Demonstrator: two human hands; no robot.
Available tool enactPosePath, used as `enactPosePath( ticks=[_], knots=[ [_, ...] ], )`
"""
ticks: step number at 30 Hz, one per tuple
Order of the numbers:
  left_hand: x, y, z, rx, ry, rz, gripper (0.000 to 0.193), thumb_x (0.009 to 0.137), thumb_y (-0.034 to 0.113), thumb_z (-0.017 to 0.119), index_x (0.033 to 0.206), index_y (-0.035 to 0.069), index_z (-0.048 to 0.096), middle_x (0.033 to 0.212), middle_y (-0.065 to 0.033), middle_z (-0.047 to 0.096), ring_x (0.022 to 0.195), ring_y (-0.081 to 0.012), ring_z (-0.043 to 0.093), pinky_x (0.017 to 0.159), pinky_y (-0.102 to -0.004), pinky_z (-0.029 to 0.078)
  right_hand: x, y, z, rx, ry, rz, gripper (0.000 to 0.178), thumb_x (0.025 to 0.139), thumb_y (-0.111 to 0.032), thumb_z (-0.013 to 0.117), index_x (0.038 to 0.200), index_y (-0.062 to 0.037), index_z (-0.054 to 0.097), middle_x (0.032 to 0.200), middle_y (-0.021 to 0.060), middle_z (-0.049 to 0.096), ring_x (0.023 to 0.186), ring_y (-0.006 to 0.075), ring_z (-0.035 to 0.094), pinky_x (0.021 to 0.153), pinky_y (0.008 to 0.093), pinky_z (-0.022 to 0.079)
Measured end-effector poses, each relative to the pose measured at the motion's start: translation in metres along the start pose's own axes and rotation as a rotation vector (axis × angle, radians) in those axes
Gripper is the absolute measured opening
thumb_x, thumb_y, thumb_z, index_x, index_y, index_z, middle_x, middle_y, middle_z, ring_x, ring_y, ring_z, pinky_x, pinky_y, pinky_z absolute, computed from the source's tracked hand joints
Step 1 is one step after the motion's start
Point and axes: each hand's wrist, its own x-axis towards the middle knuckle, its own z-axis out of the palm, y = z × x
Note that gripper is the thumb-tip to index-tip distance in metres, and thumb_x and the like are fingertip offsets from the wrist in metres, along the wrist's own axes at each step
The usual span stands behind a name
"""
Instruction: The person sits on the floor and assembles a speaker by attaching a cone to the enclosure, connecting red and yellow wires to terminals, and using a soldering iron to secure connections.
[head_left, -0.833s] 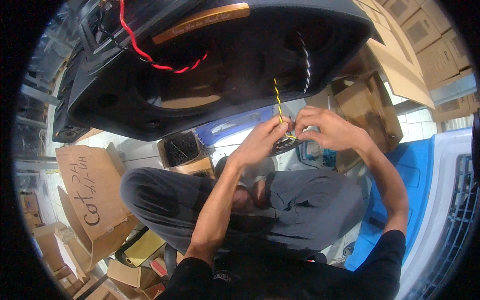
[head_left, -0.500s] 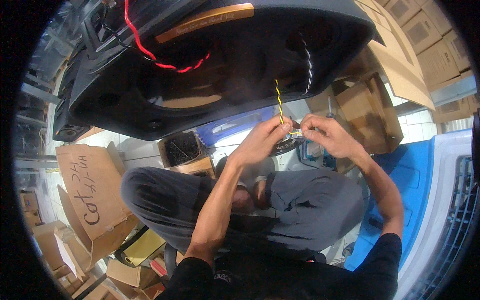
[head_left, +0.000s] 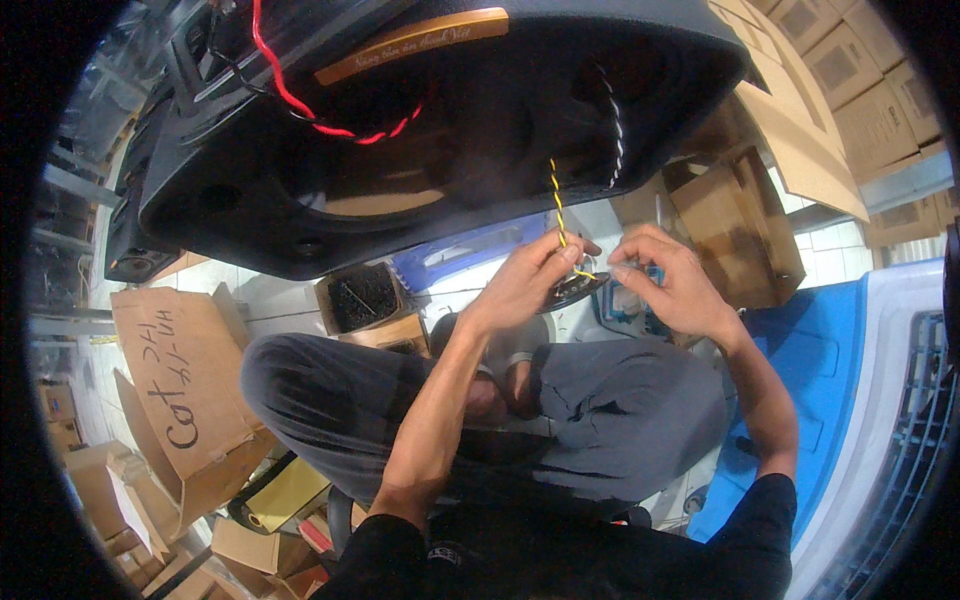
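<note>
I sit cross-legged under a large black speaker cabinet [head_left: 300, 190]. A twisted yellow-and-black wire [head_left: 557, 205] hangs from a hole in it. My left hand [head_left: 525, 280] pinches the wire's lower end and holds a small round black speaker part [head_left: 578, 290] beneath it. My right hand [head_left: 665, 280] is close beside it, its fingertips pinched together at the wire's end over the part. A twisted black-and-white wire [head_left: 612, 120] hangs inside the hole, and a red-and-black wire [head_left: 320, 115] runs across the cabinet.
A small box of black screws [head_left: 360, 295] sits on the floor ahead of my knees. Cardboard boxes [head_left: 735, 215] stand to the right and flattened cardboard [head_left: 190, 390] to the left. A blue and white plastic panel [head_left: 850, 370] lies at my right.
The right hand has drawn slightly away from the left, now pinching at the wire's end; the left hand keeps the wire and round part in about the same place.
</note>
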Motion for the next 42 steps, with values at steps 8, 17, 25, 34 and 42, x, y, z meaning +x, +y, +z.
enactPosePath(
  ticks=[8,17,25,34,42],
  knots=[
    [0.0,-0.005,0.001,0.029,0.017,0.009,0.035,0.11,0.033,0.045,0.12,0.003,0.061,0.105,-0.0094,0.066,0.097,-0.0167,0.06,0.087,-0.0327,0.047,0.014,0.001,0.0,-0.119,-0.095,-0.274,0.019,0.086,-0.015,0.077,0.098,-0.002,0.072,0.099,0.0117,0.071,0.098,0.0278,0.065,0.088,0.037,0.049],
    [0.0,-0.004,0.001,0.013,-0.013,-0.006,0.036,0.11,0.035,0.045,0.121,0.004,0.06,0.107,-0.0103,0.067,0.101,-0.0194,0.061,0.091,-0.0335,0.047,0.015,0.01,-0.002,0.276,-0.193,0.098,0.011,0.086,-0.004,0.075,0.096,0.0009,0.077,0.094,0.0096,0.072,0.089,0.0178,0.065,0.081,0.0333,0.051],
    [-0.002,0.001,-0.002,0.037,-0.008,-0.083,0.032,0.108,0.034,0.051,0.116,0.004,0.061,0.11,-0.0101,0.067,0.101,-0.0181,0.061,0.088,-0.0339,0.047,0.018,0.014,0.002,0.181,-0.068,-0.009,0.019,0.095,-0.013,0.067,0.092,0.0047,0.07,0.094,0.0105,0.07,0.088,0.0167,0.063,0.082,0.0332,0.05],
    [-0.001,0.003,0.004,-0.064,0.009,-0.035,0.022,0.104,0.024,0.06,0.105,0.002,0.064,0.122,-0.0091,0.067,0.109,-0.0178,0.06,0.095,-0.0344,0.046,0.009,0.008,0.006,0.14,0.009,0.056,0.021,0.094,-0.017,0.069,0.102,0.0024,0.068,0.097,0.0108,0.07,0.09,0.018,0.064,0.082,0.0343,0.05],
    [0.001,0.002,0.004,-0.107,-0.016,-0.019,0.022,0.104,0.023,0.059,0.104,0.001,0.065,0.12,-0.0089,0.067,0.113,-0.0196,0.06,0.1,-0.0356,0.044,0.012,0.011,0.001,-0.256,0.019,-0.488,0.021,0.079,-0.012,0.08,0.098,-0.006,0.073,0.098,0.0056,0.069,0.093,0.0246,0.063,0.08,0.0369,0.049]
  ],
)
